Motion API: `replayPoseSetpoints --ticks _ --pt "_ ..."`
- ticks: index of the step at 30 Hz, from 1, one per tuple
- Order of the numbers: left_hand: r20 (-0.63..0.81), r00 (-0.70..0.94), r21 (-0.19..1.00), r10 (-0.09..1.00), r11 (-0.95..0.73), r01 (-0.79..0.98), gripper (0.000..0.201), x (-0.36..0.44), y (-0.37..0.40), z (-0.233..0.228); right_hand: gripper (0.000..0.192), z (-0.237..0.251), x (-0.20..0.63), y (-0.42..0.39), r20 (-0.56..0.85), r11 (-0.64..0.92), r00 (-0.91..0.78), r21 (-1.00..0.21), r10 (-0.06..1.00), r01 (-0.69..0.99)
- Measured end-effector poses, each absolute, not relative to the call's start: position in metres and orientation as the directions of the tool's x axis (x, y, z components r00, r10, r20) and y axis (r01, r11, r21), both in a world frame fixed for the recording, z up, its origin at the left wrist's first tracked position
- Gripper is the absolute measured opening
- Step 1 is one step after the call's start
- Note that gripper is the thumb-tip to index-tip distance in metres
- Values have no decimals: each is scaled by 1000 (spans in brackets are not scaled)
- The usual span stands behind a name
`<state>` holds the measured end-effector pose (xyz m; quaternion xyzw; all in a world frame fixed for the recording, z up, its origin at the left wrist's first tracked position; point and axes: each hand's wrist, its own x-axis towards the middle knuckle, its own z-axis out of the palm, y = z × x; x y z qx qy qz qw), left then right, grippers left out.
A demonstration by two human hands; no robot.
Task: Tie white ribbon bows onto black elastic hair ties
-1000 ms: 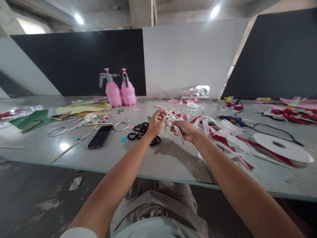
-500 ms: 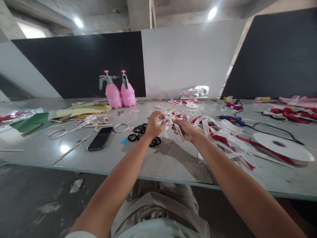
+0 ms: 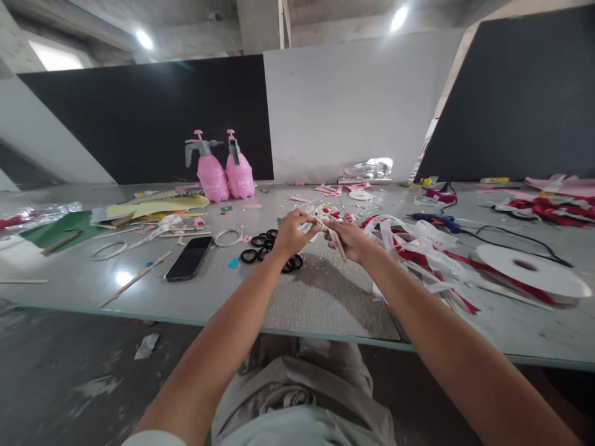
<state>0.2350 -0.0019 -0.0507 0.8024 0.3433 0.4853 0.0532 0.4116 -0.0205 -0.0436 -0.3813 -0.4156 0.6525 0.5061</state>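
Observation:
Both my hands meet over the middle of the table. My left hand (image 3: 294, 232) pinches white ribbon between thumb and fingers. Facing it, my right hand (image 3: 348, 238) is closed on the same white printed ribbon (image 3: 338, 245), and one end hangs below its fingers. The ribbon looks looped or bunched between the hands, but the fingers hide part of it. Black hair ties (image 3: 264, 243) lie just left of my left hand. Right of my right hand is a tangle of white and red ribbons (image 3: 418, 238).
A phone (image 3: 189, 259) and a white ring (image 3: 228, 237) lie to the left. Two pink spray bottles (image 3: 212, 178) stand behind. On the right are a blue glue gun (image 3: 434, 222) with its cord and a white ribbon spool (image 3: 548, 267). The table's front edge (image 3: 223, 323) runs close to me.
The ribbon end below my right hand has swung slightly and hangs a little higher. Both hands keep their hold, with small finger shifts. The whole view has tilted slightly.

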Motion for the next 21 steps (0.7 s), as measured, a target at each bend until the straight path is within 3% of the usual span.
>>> replayPoseSetpoints --ticks 5,10,15,21 --pt "738 244 475 629 -741 474 16 235 3 -54 10 -45 411 -20 -69 -125 -191 -946 979 -299" --pt "694 141 615 706 -684 391 10 238 3 -53 11 -47 412 -17 -36 -117 -232 -932 972 -343" --pt "547 25 817 837 -540 201 16 240 8 -52 21 -47 415 -15 -34 -120 -242 -930 970 -348" --pt "381 -33 924 924 -382 -21 18 240 9 -51 24 -47 415 -14 -48 -103 -179 -944 983 -313"
